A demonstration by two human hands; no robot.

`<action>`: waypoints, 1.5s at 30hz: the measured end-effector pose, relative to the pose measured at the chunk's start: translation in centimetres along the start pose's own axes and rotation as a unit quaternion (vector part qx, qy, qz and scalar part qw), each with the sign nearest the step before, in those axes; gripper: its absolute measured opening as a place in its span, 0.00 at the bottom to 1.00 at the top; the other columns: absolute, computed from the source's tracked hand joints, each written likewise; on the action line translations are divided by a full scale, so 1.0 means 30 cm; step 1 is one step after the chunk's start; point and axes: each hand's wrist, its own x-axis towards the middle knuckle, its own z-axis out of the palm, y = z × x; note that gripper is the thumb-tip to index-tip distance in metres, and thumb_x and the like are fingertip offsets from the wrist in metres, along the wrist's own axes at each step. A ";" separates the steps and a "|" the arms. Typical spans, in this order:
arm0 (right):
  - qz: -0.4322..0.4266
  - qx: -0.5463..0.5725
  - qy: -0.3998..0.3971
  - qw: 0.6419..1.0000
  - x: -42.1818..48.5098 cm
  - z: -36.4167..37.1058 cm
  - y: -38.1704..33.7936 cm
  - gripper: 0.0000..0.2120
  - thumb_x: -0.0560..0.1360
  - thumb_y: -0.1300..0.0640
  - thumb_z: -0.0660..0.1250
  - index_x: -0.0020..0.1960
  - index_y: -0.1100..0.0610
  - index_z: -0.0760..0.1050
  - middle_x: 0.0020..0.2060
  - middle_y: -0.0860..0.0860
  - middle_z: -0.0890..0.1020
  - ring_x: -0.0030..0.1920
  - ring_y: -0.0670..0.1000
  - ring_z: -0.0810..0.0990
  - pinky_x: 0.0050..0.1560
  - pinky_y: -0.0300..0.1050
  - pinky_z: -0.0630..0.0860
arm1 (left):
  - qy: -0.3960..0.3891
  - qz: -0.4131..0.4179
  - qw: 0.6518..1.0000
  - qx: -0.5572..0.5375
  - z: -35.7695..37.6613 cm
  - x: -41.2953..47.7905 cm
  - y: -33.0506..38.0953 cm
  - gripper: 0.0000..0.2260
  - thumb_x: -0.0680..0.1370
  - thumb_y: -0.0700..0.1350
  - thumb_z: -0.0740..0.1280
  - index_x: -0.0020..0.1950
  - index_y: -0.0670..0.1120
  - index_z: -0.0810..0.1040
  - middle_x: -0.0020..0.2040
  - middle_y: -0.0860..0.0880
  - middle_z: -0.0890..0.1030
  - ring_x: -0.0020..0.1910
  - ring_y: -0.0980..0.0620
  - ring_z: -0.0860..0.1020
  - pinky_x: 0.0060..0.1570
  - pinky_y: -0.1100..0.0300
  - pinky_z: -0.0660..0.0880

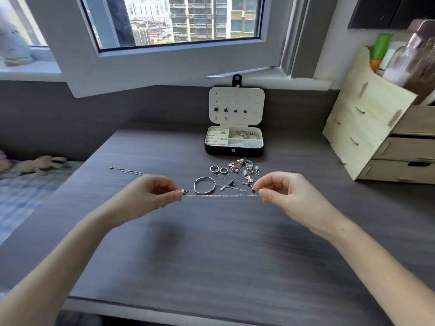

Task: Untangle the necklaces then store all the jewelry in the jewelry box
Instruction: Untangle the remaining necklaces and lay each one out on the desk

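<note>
Currently a thin chain [221,196] is held stretched taut above the bench [211,255]. One end is pinched by the left grip [153,192] and the other by the right grip [284,192], well short of the open box [234,150] at the back of the bench. Snapping is judged the main danger: the links look very fine, and any further outward pull would be borne by them or by the clasp. A slight thickening is seen near the right end; if that is a knot, which cannot be told, it would be drawn tighter by tension rather than loosened. Should either pinch slip, the chain could be dropped onto the bangle [204,185] and the loose pile [243,169] just beyond, and be snagged there. A second chain [127,170] lies apart at the left and is judged safe from this. No brand, label or writing can be read, neither on the box nor on the wooden drawers [376,137].
</note>
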 end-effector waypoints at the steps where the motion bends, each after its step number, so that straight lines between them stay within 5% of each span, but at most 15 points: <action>1: -0.004 -0.016 -0.009 1.000 0.016 0.036 -0.005 0.06 0.75 0.66 0.66 0.45 0.58 0.79 0.36 0.51 0.81 0.35 0.41 0.77 0.43 0.34 0.74 | 0.016 -0.011 0.999 0.044 -0.038 -0.002 -0.031 0.07 0.76 0.47 0.68 0.38 0.51 0.79 0.26 0.55 0.71 0.27 0.58 0.68 0.29 0.64 0.65; 5: -0.061 -0.135 -0.016 0.989 0.090 0.200 -0.022 0.06 0.75 0.64 0.66 0.43 0.55 0.80 0.33 0.45 0.79 0.34 0.44 0.75 0.38 0.33 0.70 | 0.115 -0.065 0.989 0.069 -0.177 -0.013 -0.158 0.08 0.76 0.44 0.69 0.37 0.45 0.79 0.29 0.53 0.73 0.26 0.57 0.69 0.25 0.67 0.66; 11: -0.096 -0.215 0.000 0.972 0.189 0.389 -0.034 0.06 0.75 0.62 0.64 0.47 0.60 0.81 0.44 0.53 0.83 0.44 0.50 0.78 0.41 0.36 0.65 | 0.196 -0.110 0.971 0.081 -0.306 0.013 -0.261 0.04 0.75 0.41 0.69 0.41 0.44 0.80 0.36 0.46 0.79 0.32 0.52 0.73 0.32 0.63 0.68; 19: -0.124 -0.297 0.006 0.947 0.201 0.445 -0.004 0.06 0.76 0.58 0.63 0.49 0.57 0.79 0.46 0.51 0.81 0.51 0.53 0.77 0.49 0.43 0.68 | 0.168 -0.133 0.955 0.207 -0.306 0.065 -0.327 0.03 0.75 0.42 0.69 0.42 0.46 0.77 0.32 0.51 0.77 0.33 0.52 0.74 0.38 0.58 0.69; 23: -0.179 -0.333 0.026 0.925 0.180 0.424 0.004 0.06 0.75 0.52 0.66 0.47 0.54 0.78 0.41 0.49 0.78 0.46 0.52 0.75 0.42 0.43 0.65 | 0.211 -0.129 0.928 0.278 -0.283 0.075 -0.326 0.02 0.75 0.47 0.68 0.43 0.50 0.77 0.44 0.50 0.78 0.47 0.47 0.76 0.47 0.54 0.71; 26: -0.210 -0.349 0.091 0.909 0.157 0.381 0.022 0.05 0.67 0.52 0.68 0.35 0.52 0.77 0.31 0.45 0.76 0.34 0.50 0.75 0.34 0.37 0.66 | 0.267 -0.062 0.913 0.302 -0.227 0.089 -0.261 0.03 0.75 0.45 0.67 0.45 0.48 0.80 0.47 0.47 0.77 0.50 0.44 0.75 0.50 0.52 0.70; 30: -0.177 -0.345 0.150 0.909 0.155 0.268 0.094 0.05 0.67 0.54 0.67 0.34 0.53 0.76 0.30 0.46 0.76 0.34 0.52 0.76 0.32 0.42 0.70 | 0.220 0.021 0.946 0.238 -0.083 0.128 -0.095 0.03 0.75 0.44 0.68 0.43 0.48 0.80 0.45 0.49 0.77 0.47 0.47 0.75 0.46 0.56 0.69; 34: -0.154 -0.346 0.203 0.903 0.159 0.172 0.150 0.04 0.69 0.55 0.68 0.36 0.53 0.78 0.31 0.46 0.77 0.34 0.50 0.74 0.36 0.38 0.63 | 0.167 0.081 0.950 0.250 0.064 0.186 0.018 0.05 0.75 0.48 0.68 0.46 0.49 0.81 0.48 0.49 0.78 0.49 0.47 0.75 0.48 0.56 0.69; 45: -0.130 -0.334 0.212 0.909 0.139 0.047 0.225 0.06 0.67 0.50 0.70 0.36 0.51 0.79 0.32 0.43 0.76 0.36 0.47 0.71 0.38 0.37 0.66 | 0.101 0.079 0.950 0.284 0.184 0.231 0.017 0.04 0.73 0.51 0.69 0.42 0.52 0.78 0.46 0.53 0.70 0.52 0.48 0.72 0.51 0.58 0.66</action>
